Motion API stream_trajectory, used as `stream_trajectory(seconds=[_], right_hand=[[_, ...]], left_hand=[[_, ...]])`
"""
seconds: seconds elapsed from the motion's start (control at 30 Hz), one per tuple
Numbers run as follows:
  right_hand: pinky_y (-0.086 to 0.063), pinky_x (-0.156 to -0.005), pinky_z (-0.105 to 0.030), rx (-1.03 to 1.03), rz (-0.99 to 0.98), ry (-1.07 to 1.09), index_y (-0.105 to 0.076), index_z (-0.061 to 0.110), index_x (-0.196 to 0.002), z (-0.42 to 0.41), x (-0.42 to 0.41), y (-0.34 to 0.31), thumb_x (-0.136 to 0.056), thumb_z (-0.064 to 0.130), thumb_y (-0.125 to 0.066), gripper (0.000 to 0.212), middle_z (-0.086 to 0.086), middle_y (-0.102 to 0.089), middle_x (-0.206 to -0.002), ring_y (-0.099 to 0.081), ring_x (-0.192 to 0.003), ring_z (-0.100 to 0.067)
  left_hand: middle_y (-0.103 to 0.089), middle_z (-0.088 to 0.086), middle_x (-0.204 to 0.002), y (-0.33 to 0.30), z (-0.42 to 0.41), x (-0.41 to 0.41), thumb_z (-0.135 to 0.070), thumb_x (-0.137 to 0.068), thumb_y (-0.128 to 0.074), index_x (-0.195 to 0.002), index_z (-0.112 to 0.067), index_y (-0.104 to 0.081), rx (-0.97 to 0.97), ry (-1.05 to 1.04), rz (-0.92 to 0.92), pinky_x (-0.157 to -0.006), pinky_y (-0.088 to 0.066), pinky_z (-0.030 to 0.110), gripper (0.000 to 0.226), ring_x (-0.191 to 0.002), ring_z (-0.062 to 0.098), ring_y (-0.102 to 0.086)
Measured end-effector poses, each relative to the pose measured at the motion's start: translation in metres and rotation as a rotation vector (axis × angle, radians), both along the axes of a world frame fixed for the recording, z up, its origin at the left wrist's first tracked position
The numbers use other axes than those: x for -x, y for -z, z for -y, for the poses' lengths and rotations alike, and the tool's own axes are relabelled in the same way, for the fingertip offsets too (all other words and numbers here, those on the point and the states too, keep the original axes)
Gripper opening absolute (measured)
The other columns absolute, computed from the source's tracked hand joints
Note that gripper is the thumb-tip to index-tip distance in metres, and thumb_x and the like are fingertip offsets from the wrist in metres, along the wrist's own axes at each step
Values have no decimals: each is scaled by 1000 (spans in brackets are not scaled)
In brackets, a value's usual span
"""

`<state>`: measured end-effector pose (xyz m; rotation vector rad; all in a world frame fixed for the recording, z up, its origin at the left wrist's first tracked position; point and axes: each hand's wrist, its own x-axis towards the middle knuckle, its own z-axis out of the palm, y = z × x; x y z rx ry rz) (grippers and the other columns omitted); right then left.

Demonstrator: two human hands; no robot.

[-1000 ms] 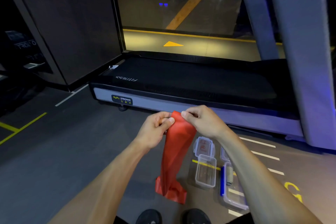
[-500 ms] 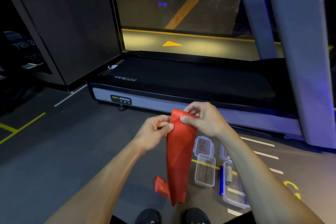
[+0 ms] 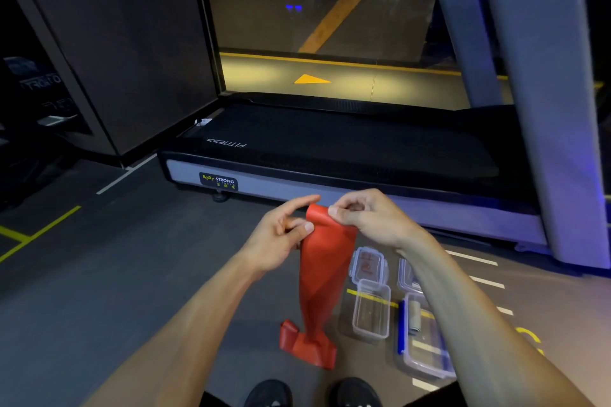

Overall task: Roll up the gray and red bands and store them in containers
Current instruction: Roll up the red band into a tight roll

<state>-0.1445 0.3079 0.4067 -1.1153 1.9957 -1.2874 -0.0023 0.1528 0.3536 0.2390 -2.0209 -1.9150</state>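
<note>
Right hand [image 3: 370, 221] grip pinches top edge of red band [image 3: 322, 274], thumb on front; left hand [image 3: 281, 235] grip pinches band's left edge just below, index finger extended. Band hangs down, twisted, bottom end crumpled on floor [image 3: 99, 291] at 6 o'clock. Open clear container [image 3: 371, 309] on floor at 3 o'clock of band, its lid [image 3: 367, 265] just beyond. Second container [image 3: 426, 340] further right holds rolled gray band [image 3: 415, 317]. Treadmill [image 3: 330, 155] at 12 o'clock

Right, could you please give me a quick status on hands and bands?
Both hands, left hand and right hand, pinch red band top edge. Tail on floor. Gray roll boxed. Nothing blocking.
</note>
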Motion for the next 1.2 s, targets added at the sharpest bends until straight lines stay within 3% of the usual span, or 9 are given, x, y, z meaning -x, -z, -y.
stream_trajectory(seconds=[0.17,0.27,0.43,0.53,0.63,0.8,0.97,1.13,1.2], right_hand=[[-43,-76,-36,-54,-52,-34,-69,-1,-86,-1,3,3,-100,41,-62,45,-23,-65,-78,-54,-73,-18],[-38,-69,-37,-109,-73,-52,-58,-3,-79,-3,2,5,-92,63,-55,67,-8,-49,-68,-44,-65,-19],[-58,-80,-44,-60,-78,-16,-73,19,-95,-3,3,9,-86,39,-79,23,-3,-76,-84,-71,-77,-18],[-58,-85,-47,-57,-200,32,-75,26,-87,-1,0,9,-75,62,-68,39,3,-76,-83,-72,-82,-14],[-56,-85,-46,-9,-230,71,-75,21,-82,2,-1,7,-85,61,-63,41,2,-76,-80,-71,-82,-13],[-53,-77,-43,-11,-278,128,-73,21,-78,2,4,7,-95,48,-65,33,4,-72,-71,-65,-71,-11],[-51,-76,-41,-27,-273,125,-73,18,-78,1,4,5,-97,48,-63,37,1,-72,-72,-65,-71,-8],[-43,-66,-45,-67,-259,84,-62,8,-74,1,0,3,-91,64,-52,59,3,-50,-62,-47,-61,-10],[-35,-62,-43,-64,-277,46,-47,6,-67,1,0,3,-97,57,-50,59,1,-41,-61,-39,-59,-13]], left_hand=[[-68,14,-80,-1,-3,0,1,-100,-56,-126,-13,-63,17,-28,15,-77,-55,34,30,-76,20,-62],[-70,14,-85,0,-4,0,-3,-101,-57,-118,-13,-67,3,-30,35,-79,-57,31,22,-80,18,-67],[-72,4,-78,0,-5,0,-6,-101,-56,-110,-11,-70,-47,-37,39,-75,-57,28,18,-72,12,-66],[-68,0,-74,-2,-6,1,-12,-103,-54,-102,-10,-72,-77,-51,47,-70,-51,25,18,-65,7,-59],[-62,-1,-72,-5,-8,3,-16,-104,-51,-94,-12,-72,-126,-53,32,-70,-47,27,23,-63,8,-51],[-72,14,-95,-3,-10,4,-6,-104,-51,-115,-9,-71,-128,-10,22,-76,-52,27,23,-83,24,-60],[-73,15,-97,-3,-9,5,-6,-105,-48,-122,-13,-67,-102,7,19,-79,-56,29,27,-83,19,-67],[-69,6,-82,1,-6,8,-2,-104,-49,-142,-17,-51,-104,-46,27,-77,-55,29,42,-76,12,-65],[-67,-1,-73,1,-5,8,-2,-104,-49,-145,-21,-47,-91,-40,31,-77,-54,28,46,-75,12,-62]])
